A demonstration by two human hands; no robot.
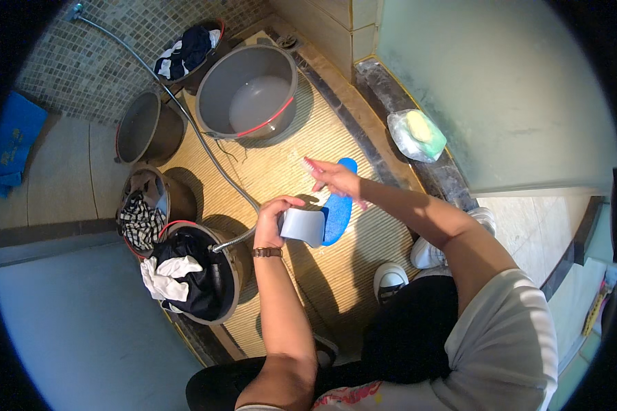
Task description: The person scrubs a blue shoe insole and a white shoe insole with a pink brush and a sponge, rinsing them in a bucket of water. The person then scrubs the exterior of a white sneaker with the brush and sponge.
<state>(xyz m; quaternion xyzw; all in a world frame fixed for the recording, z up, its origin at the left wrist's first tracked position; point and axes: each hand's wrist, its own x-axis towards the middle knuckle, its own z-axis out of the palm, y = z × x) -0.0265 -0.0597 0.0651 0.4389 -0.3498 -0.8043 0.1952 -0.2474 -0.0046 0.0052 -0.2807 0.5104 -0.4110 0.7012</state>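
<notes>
My left hand (275,223), with a brown watch at the wrist, grips a blue slipper (341,216) by its light grey strap (303,226). The slipper's blue sole is turned up towards me, above the ribbed floor. At the far end of the slipper, my right hand (337,177) holds a pink scrubbing brush (310,165) with pale bristles. White suds lie on the floor around the slipper. A metal shower hose (213,154) runs down past my left hand to a bucket of dark clothes (221,277).
A wide grey bucket (205,97) holds cloudy water. Smaller buckets stand at the left: one (126,128) with liquid, others with clothes (143,218). Yellow soap (418,126) lies on a plastic bag (411,144) on the stone ledge. White shoes (427,254) stand beside my feet.
</notes>
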